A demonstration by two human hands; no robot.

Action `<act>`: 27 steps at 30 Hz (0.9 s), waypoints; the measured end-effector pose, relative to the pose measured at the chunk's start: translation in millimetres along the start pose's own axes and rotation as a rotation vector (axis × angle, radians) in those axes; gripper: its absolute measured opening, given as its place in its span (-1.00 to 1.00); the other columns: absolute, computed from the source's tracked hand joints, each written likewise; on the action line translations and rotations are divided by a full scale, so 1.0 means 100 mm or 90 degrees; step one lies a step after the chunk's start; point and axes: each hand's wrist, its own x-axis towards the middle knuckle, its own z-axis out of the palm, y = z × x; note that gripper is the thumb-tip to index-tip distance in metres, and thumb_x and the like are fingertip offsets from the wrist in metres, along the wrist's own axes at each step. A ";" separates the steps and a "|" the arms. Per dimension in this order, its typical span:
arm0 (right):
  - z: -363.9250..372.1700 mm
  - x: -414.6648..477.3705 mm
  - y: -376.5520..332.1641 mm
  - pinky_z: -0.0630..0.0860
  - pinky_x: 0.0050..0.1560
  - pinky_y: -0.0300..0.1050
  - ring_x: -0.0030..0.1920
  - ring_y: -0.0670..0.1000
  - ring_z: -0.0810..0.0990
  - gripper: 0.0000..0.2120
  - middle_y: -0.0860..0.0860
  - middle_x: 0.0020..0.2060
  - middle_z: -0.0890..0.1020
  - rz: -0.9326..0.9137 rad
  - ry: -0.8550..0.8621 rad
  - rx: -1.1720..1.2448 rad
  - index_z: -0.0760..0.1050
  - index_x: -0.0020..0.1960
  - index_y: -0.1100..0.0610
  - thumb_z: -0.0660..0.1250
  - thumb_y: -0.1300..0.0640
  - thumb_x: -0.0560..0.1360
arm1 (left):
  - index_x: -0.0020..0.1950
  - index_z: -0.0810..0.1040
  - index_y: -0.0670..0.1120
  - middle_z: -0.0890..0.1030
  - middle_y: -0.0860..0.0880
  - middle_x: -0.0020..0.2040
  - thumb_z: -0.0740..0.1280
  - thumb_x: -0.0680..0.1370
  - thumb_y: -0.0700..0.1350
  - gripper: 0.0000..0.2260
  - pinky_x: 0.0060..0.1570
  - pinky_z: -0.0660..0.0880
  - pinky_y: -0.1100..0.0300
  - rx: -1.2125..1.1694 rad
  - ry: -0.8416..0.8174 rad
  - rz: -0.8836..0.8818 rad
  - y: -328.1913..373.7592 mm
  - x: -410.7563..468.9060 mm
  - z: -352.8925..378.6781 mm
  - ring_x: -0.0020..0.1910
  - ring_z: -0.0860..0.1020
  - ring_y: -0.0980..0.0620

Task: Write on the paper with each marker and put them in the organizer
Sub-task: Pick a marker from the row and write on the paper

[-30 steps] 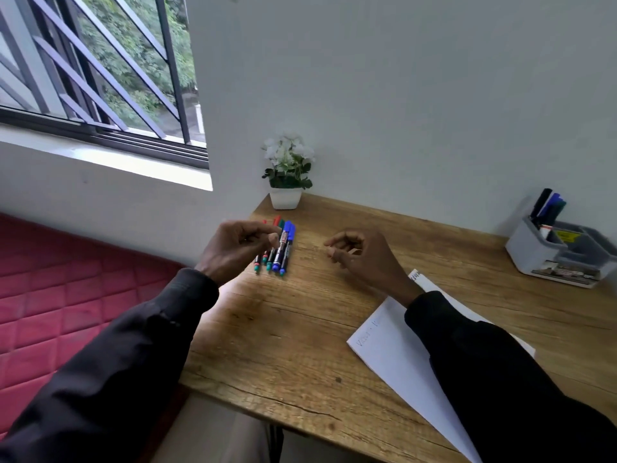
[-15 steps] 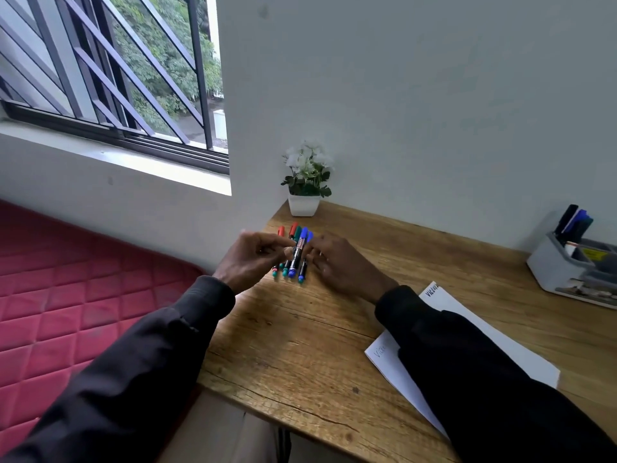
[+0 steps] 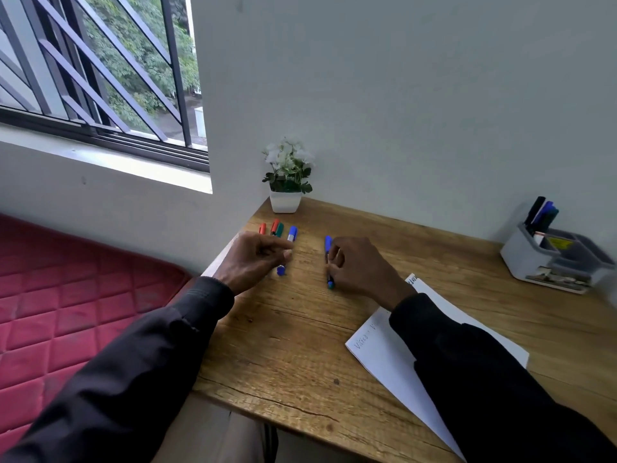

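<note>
A row of markers lies at the desk's far left: a red marker [image 3: 262, 228], a red and a green one [image 3: 277, 227] side by side, and a blue-capped marker [image 3: 292, 233]. My left hand [image 3: 253, 262] rests over these, fingers touching the blue-capped one. My right hand [image 3: 359, 267] is closed around another blue marker [image 3: 328, 243], apart from the row, its lower end poking out below my fingers. A white paper [image 3: 377, 352] with some writing lies under my right forearm. The grey organizer [image 3: 521, 257] stands at the far right with several markers upright in it.
A small white pot with white flowers [image 3: 286, 177] stands in the desk's back left corner against the wall. The wooden desk [image 3: 300, 345] ends at its left edge beside a red quilted mattress [image 3: 66, 295]. A barred window is at the upper left.
My right hand has pulled one blue marker out of the row and moved it to the right. My left hand stays on the remaining markers.
</note>
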 end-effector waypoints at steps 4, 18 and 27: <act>0.03 -0.05 0.00 0.50 -0.23 -0.09 -0.12 0.03 0.63 -0.81 0.06 -0.11 0.64 0.046 0.020 -0.035 0.61 -0.04 0.17 0.47 0.04 0.53 | 0.14 0.67 -0.16 0.69 0.00 0.03 0.45 0.50 -0.17 -0.77 -0.06 0.52 0.46 0.019 0.001 0.012 0.01 0.06 0.11 -0.02 0.63 0.26; -0.29 -0.48 0.23 0.56 -0.15 -0.11 -0.12 -0.04 0.65 -0.96 -0.07 -0.14 0.69 0.070 0.089 -0.025 0.65 -0.06 0.04 0.48 0.08 0.53 | 0.22 0.63 0.03 0.54 0.07 0.19 0.49 0.47 -0.14 -0.67 0.07 0.32 0.52 0.159 0.009 0.068 0.16 0.17 0.42 0.15 0.47 0.17; -0.59 -0.89 0.68 0.59 -0.17 -0.20 -0.27 -0.06 0.64 -0.88 0.03 -0.26 0.71 0.029 0.186 0.541 0.72 -0.07 0.17 0.58 0.13 0.47 | 0.08 0.69 -0.05 0.68 0.10 -0.11 0.44 0.51 -0.17 -0.83 -0.12 0.50 0.37 0.058 -0.047 0.125 0.44 0.24 0.76 -0.13 0.60 0.17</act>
